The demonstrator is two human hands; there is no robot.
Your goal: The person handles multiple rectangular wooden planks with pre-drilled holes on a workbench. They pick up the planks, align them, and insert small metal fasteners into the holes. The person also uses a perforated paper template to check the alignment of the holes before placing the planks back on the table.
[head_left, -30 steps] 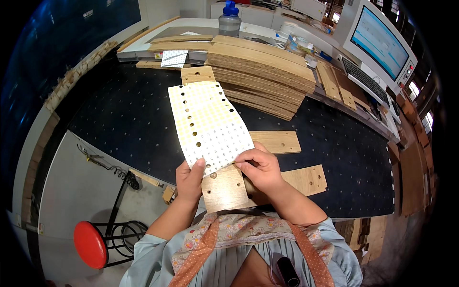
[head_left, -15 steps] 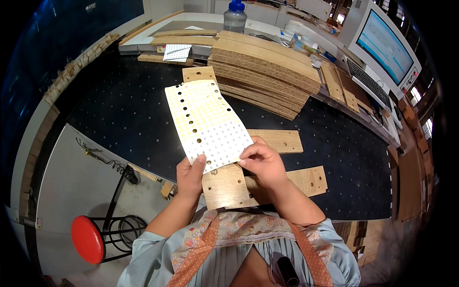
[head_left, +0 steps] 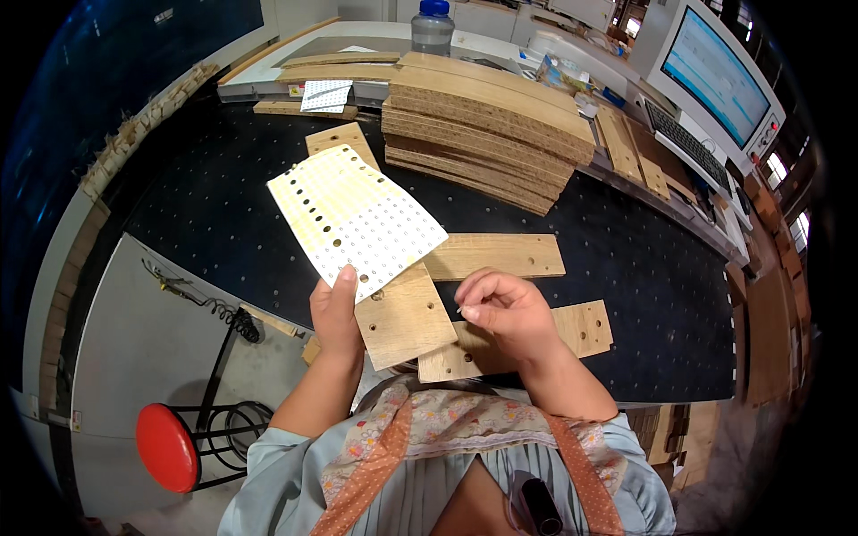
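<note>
Since the earlier frame, the right hand (head_left: 511,314) is moving clear of the perforated sheet (head_left: 384,219), while the sheet and the drilled board (head_left: 407,317) beneath it are swinging toward the left of the frame. The right hand's fingers (head_left: 483,284) are pinching nearly closed near mid-frame, apparently gripping a tiny pale scrap (head_left: 460,309); this suggests that something small is coming off the sheet. The left hand (head_left: 335,317) is clasping the sheet's bottom corner, thumb pressing on top; its other fingers are hiding, so their exact spread cannot be told. The sheet is lying over the board left of centre, thin and slightly curving, showing yellow checks, grey marks on white and a row of round holes. 2 similar wood-grained boards (head_left: 585,330) are resting on the black, dotted desk (head_left: 223,214); a stack (head_left: 492,98) with rough, crumbly edges is standing at upper centre.
</note>
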